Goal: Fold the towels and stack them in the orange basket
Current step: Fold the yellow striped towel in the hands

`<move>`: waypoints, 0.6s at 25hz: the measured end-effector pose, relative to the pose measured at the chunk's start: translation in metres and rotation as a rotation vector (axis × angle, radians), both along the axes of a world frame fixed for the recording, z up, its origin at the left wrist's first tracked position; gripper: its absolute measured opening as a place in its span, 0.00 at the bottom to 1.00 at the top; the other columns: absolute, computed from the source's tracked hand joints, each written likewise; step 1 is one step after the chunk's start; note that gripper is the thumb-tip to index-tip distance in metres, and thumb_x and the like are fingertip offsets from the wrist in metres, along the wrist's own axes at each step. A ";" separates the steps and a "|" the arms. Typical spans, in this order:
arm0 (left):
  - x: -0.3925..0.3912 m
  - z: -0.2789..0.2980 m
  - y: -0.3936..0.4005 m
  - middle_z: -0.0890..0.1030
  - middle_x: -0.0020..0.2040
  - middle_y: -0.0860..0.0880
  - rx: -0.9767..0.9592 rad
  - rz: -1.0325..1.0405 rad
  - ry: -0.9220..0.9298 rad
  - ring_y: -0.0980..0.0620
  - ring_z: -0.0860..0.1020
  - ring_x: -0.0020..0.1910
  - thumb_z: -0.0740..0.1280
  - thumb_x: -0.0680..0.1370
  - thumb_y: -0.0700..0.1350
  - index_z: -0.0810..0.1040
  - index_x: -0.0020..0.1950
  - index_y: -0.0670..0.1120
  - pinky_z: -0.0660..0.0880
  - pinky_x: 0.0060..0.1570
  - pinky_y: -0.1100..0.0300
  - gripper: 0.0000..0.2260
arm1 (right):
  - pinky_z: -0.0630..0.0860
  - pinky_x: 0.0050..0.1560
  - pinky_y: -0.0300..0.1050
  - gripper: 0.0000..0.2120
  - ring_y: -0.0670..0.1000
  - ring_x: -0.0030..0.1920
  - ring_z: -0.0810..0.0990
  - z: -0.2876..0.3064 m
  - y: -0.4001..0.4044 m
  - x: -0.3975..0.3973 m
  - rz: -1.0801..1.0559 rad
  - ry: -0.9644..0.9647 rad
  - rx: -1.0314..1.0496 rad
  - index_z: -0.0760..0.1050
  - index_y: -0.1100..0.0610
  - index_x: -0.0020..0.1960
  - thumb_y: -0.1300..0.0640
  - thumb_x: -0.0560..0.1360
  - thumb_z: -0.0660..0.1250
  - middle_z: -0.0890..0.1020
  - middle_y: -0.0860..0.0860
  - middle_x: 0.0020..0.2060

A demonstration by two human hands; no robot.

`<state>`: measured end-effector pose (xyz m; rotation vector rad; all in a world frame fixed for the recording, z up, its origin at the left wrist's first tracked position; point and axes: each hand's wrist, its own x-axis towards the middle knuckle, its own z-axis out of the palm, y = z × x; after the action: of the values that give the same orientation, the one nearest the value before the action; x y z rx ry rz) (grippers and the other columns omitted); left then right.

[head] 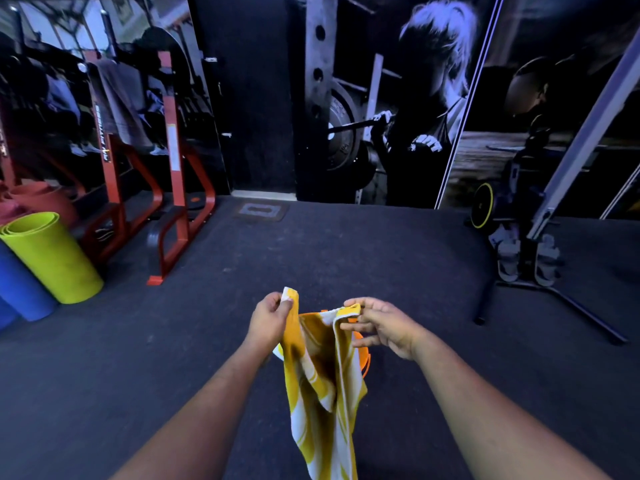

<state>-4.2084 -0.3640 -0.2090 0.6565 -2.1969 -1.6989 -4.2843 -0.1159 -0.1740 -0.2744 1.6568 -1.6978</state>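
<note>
- The floor [398,258] is dark, matted and bare ahead of me, so I have open room to swing the cloth out forward and to either side.
- The rack [173,168] stands well off to my left with rolled mats [52,261] in front of it, and a stand [540,251] sprawls its legs to my right (those low legs are the only trip edge near my side).
- The towel [322,375] hangs in the air in front of me, yellow and white, its top edge strung between my hands and the rest drooping in loose folds below the frame.
- The basket [362,355] sits on the floor right behind the towel, only an orange sliver showing past the cloth; I cannot tell whether anything is in it.
- My left hand [272,318] is pinched shut on one top corner, raised a little higher.
- My right hand [384,325] nips the other corner between thumb and fingers, the two hands a short way apart.
- To fold well, I judge I should pull the corners apart until the top edge is taut, level them, then bring corner to corner so the hems match.
</note>
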 end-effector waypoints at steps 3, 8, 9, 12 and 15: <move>0.001 0.002 0.008 0.82 0.39 0.46 0.037 -0.080 0.059 0.51 0.78 0.38 0.66 0.83 0.46 0.81 0.49 0.43 0.75 0.41 0.53 0.08 | 0.83 0.42 0.49 0.14 0.48 0.54 0.86 -0.007 -0.007 0.002 0.059 0.165 0.101 0.76 0.55 0.61 0.68 0.82 0.59 0.85 0.51 0.53; 0.005 0.004 0.013 0.81 0.38 0.48 0.024 -0.178 0.115 0.53 0.77 0.38 0.69 0.82 0.46 0.80 0.48 0.40 0.74 0.40 0.54 0.10 | 0.74 0.50 0.40 0.04 0.43 0.45 0.80 -0.016 -0.018 -0.012 0.045 1.017 0.401 0.85 0.49 0.50 0.52 0.75 0.74 0.82 0.42 0.41; 0.005 0.005 0.015 0.80 0.38 0.49 0.014 -0.204 0.120 0.54 0.76 0.37 0.69 0.82 0.45 0.81 0.47 0.40 0.73 0.39 0.57 0.09 | 0.73 0.53 0.40 0.06 0.43 0.48 0.79 -0.016 -0.020 -0.012 0.042 1.075 0.387 0.86 0.49 0.48 0.49 0.73 0.75 0.81 0.41 0.42; 0.006 0.007 0.019 0.81 0.38 0.50 0.004 -0.302 0.123 0.56 0.76 0.37 0.68 0.82 0.46 0.83 0.48 0.43 0.73 0.37 0.60 0.09 | 0.76 0.51 0.43 0.06 0.43 0.47 0.80 -0.011 -0.030 -0.009 0.046 0.996 0.356 0.86 0.49 0.46 0.48 0.72 0.75 0.84 0.41 0.43; 0.008 0.011 0.023 0.85 0.42 0.48 0.033 -0.353 0.108 0.54 0.80 0.39 0.66 0.83 0.48 0.85 0.52 0.45 0.76 0.40 0.60 0.10 | 0.75 0.49 0.47 0.05 0.45 0.44 0.78 -0.006 -0.038 -0.008 0.027 1.030 0.414 0.85 0.47 0.47 0.48 0.74 0.75 0.84 0.40 0.39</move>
<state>-4.2006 -0.3412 -0.1982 0.1822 -2.3153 -1.8869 -4.2920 -0.1538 -0.1796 -1.0807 2.6462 -1.1683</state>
